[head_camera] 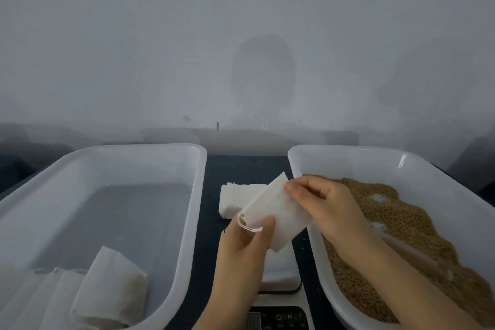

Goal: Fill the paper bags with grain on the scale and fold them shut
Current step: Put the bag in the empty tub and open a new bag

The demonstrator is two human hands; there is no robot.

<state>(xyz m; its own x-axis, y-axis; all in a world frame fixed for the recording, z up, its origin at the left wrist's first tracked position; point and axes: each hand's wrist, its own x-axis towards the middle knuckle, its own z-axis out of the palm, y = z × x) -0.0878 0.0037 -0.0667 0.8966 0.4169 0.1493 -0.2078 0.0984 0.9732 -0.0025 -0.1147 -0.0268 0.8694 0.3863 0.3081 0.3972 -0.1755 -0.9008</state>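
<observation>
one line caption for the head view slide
Left hand and right hand pinch a flat paper bag over the scale, folded bags in left tray, grain in right tray.

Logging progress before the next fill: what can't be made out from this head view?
- Reading on the scale: head view, cut off by the bottom edge; platform mostly under the hands.
- Mouth of the held bag, open or not: the left hand and right hand cover its ends.
- Count of filled bags in the left tray: cut off by the bottom-left corner.
- Stack of bags: partly behind the held bag.
</observation>
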